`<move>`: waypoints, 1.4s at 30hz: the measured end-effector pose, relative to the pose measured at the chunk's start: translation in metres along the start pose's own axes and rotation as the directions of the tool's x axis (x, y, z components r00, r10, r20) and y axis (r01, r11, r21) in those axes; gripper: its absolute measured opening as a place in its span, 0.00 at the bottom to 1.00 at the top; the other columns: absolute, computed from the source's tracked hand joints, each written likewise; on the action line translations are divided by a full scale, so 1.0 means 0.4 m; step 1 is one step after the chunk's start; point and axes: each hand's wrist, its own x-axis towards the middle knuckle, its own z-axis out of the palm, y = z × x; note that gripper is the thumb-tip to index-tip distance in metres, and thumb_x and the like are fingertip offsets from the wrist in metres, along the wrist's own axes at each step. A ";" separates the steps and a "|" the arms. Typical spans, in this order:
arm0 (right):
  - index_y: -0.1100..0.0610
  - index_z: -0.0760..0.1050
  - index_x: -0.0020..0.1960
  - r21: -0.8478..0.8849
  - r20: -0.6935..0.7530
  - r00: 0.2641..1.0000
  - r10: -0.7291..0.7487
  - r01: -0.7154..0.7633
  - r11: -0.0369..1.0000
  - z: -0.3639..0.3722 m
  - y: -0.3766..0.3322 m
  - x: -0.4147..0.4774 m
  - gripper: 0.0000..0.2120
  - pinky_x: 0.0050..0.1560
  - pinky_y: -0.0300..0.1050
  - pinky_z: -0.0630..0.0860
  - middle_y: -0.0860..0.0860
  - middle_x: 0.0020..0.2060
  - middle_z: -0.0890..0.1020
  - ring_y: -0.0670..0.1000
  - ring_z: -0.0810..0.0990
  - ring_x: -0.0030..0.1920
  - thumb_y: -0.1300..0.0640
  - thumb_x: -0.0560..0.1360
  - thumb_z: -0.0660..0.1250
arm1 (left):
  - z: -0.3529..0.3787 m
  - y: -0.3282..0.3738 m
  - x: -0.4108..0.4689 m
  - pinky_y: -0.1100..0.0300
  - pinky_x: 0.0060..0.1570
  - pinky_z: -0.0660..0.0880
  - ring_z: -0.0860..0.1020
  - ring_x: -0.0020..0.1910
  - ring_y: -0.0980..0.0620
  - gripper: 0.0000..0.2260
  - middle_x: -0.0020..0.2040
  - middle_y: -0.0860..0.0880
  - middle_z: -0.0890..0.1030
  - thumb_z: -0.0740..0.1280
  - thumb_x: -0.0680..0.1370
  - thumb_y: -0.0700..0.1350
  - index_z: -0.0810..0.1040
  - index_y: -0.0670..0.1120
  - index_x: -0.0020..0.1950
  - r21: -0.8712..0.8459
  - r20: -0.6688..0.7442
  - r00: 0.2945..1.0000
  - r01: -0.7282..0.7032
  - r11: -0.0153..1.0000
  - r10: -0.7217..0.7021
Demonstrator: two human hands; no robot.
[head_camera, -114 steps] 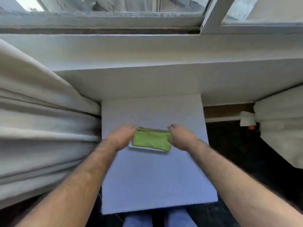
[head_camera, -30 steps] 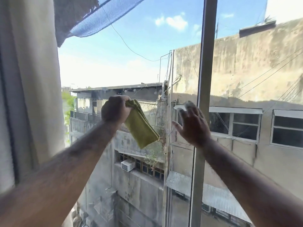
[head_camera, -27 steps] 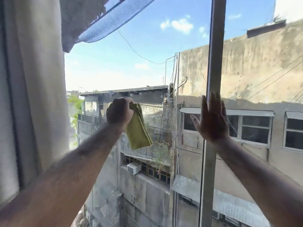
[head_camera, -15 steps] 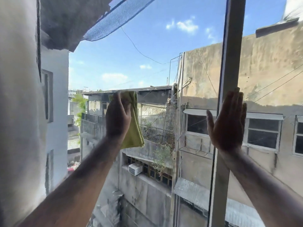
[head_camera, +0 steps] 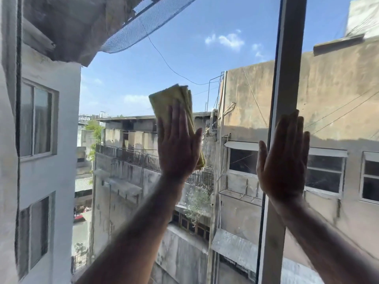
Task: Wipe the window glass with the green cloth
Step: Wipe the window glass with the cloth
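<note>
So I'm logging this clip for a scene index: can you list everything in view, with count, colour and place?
green cloth: one, yellow-green, folded, flat against the glass at centre
window glass: clear pane across most of the view
window frame bar: one, grey, upright, right of centre
netting: one, dark blue, outside, top centre
white building: one, outside, left
concrete buildings: weathered tan-grey, outside, centre and right
sky: blue, a few small clouds
left hand: flat, pressing the cloth to the glass
right hand: open, palm forward, at the frame bar
</note>
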 end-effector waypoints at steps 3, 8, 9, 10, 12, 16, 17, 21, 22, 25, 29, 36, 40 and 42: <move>0.66 0.46 0.86 -0.012 0.004 1.000 -0.009 0.009 1.000 0.000 -0.001 -0.001 0.31 0.86 0.64 0.53 0.64 0.86 0.49 0.62 0.48 0.88 0.55 0.89 0.53 | -0.014 -0.031 -0.081 0.39 0.82 0.59 0.59 0.85 0.42 0.32 0.84 0.40 0.62 0.56 0.85 0.59 0.62 0.38 0.82 -0.025 0.168 0.845 -0.512 0.859 0.508; 0.65 0.46 0.86 0.003 -0.003 1.000 0.025 -0.025 1.000 -0.005 -0.010 -0.001 0.30 0.86 0.63 0.55 0.63 0.87 0.50 0.61 0.50 0.88 0.57 0.89 0.53 | -0.045 -0.195 -0.062 0.39 0.81 0.60 0.59 0.85 0.42 0.29 0.84 0.39 0.62 0.57 0.86 0.52 0.59 0.38 0.83 0.108 0.064 0.984 -0.171 0.979 0.165; 0.65 0.46 0.86 0.004 -0.001 1.000 0.029 -0.029 1.000 -0.006 -0.010 -0.002 0.30 0.86 0.63 0.55 0.63 0.87 0.50 0.61 0.50 0.88 0.57 0.89 0.53 | -0.046 -0.192 -0.034 0.40 0.82 0.59 0.58 0.85 0.43 0.29 0.84 0.39 0.61 0.55 0.87 0.52 0.58 0.38 0.83 0.135 0.016 1.000 0.023 0.991 -0.025; 0.65 0.46 0.86 0.005 0.001 0.999 0.032 -0.032 0.999 -0.007 -0.011 -0.003 0.30 0.86 0.63 0.55 0.63 0.87 0.50 0.61 0.50 0.88 0.58 0.89 0.52 | -0.043 -0.168 -0.002 0.40 0.82 0.59 0.59 0.85 0.43 0.29 0.84 0.40 0.61 0.52 0.87 0.54 0.57 0.39 0.84 0.130 -0.027 0.985 0.174 0.976 -0.172; 0.64 0.47 0.86 0.008 0.002 0.999 0.037 -0.037 0.999 -0.010 -0.014 -0.002 0.30 0.86 0.63 0.55 0.62 0.87 0.51 0.61 0.50 0.88 0.58 0.89 0.52 | -0.030 -0.090 0.050 0.41 0.83 0.58 0.59 0.85 0.43 0.30 0.85 0.41 0.61 0.51 0.87 0.56 0.57 0.39 0.84 0.090 -0.057 0.958 0.286 0.954 -0.282; 0.64 0.47 0.86 0.006 0.005 0.999 0.040 -0.040 0.999 -0.013 -0.012 -0.002 0.29 0.86 0.63 0.56 0.63 0.87 0.51 0.61 0.50 0.88 0.59 0.89 0.53 | 0.000 0.042 -0.006 0.39 0.83 0.56 0.55 0.86 0.42 0.30 0.85 0.40 0.59 0.55 0.87 0.55 0.57 0.38 0.83 0.002 0.155 0.884 -0.446 0.895 0.441; 0.64 0.47 0.86 -0.003 0.008 0.999 0.038 -0.038 0.999 -0.014 -0.012 -0.002 0.29 0.86 0.63 0.55 0.63 0.87 0.51 0.61 0.50 0.88 0.59 0.89 0.52 | -0.004 0.039 -0.035 0.39 0.83 0.57 0.55 0.86 0.42 0.29 0.85 0.40 0.59 0.56 0.87 0.54 0.58 0.39 0.83 -0.038 0.228 0.735 -0.649 0.760 0.639; 0.64 0.46 0.87 -0.002 0.022 0.999 0.043 -0.043 0.999 -0.013 -0.013 0.000 0.29 0.87 0.62 0.54 0.62 0.87 0.50 0.60 0.49 0.88 0.59 0.88 0.51 | -0.042 -0.119 -0.068 0.38 0.82 0.60 0.57 0.85 0.42 0.26 0.84 0.39 0.61 0.57 0.86 0.49 0.60 0.39 0.83 -0.011 0.234 0.714 -0.677 0.736 0.660; 0.64 0.46 0.87 0.008 0.022 0.999 0.047 -0.047 0.999 -0.013 -0.014 0.000 0.29 0.87 0.62 0.54 0.62 0.87 0.50 0.60 0.49 0.88 0.59 0.88 0.50 | -0.048 -0.167 -0.068 0.36 0.81 0.60 0.57 0.85 0.41 0.26 0.84 0.38 0.62 0.57 0.86 0.47 0.60 0.38 0.83 0.029 0.163 0.868 -0.479 0.877 0.469; 0.64 0.47 0.87 0.026 0.016 0.999 0.045 -0.045 0.999 -0.012 -0.014 -0.002 0.29 0.87 0.62 0.54 0.62 0.87 0.51 0.60 0.49 0.88 0.59 0.88 0.50 | -0.062 -0.215 -0.049 0.38 0.82 0.58 0.57 0.85 0.42 0.27 0.84 0.38 0.60 0.51 0.87 0.50 0.55 0.38 0.84 0.076 -0.044 0.964 0.264 0.962 -0.261; 0.64 0.46 0.87 0.019 0.030 0.999 0.038 -0.039 0.999 -0.011 -0.011 -0.003 0.29 0.87 0.62 0.53 0.62 0.87 0.49 0.60 0.48 0.88 0.59 0.89 0.49 | -0.048 -0.138 -0.086 0.39 0.83 0.56 0.56 0.85 0.41 0.29 0.85 0.38 0.59 0.56 0.86 0.51 0.57 0.38 0.83 0.068 0.068 0.997 -0.030 0.997 0.025; 0.63 0.46 0.87 0.025 0.021 0.999 0.038 -0.038 0.999 -0.011 -0.011 -0.003 0.29 0.87 0.62 0.52 0.62 0.87 0.49 0.60 0.48 0.88 0.59 0.89 0.51 | -0.098 -0.340 -0.153 0.37 0.82 0.58 0.56 0.85 0.41 0.28 0.85 0.38 0.57 0.55 0.85 0.47 0.55 0.38 0.84 0.135 0.158 0.977 -0.169 0.976 0.147; 0.64 0.46 0.87 0.026 0.022 0.999 0.030 -0.031 0.999 -0.011 -0.010 -0.002 0.29 0.87 0.62 0.52 0.62 0.87 0.49 0.60 0.48 0.88 0.59 0.89 0.50 | -0.079 -0.269 -0.186 0.40 0.84 0.53 0.53 0.86 0.41 0.29 0.85 0.36 0.54 0.52 0.86 0.49 0.51 0.36 0.84 0.082 0.057 0.971 0.228 0.970 -0.233; 0.64 0.46 0.87 0.033 0.016 0.999 0.034 -0.034 0.999 -0.013 -0.009 -0.001 0.29 0.87 0.62 0.52 0.62 0.87 0.50 0.60 0.48 0.88 0.59 0.89 0.51 | -0.087 -0.280 -0.232 0.38 0.83 0.57 0.56 0.85 0.39 0.28 0.84 0.34 0.58 0.53 0.85 0.48 0.57 0.34 0.82 0.051 0.215 0.954 -0.225 0.973 0.209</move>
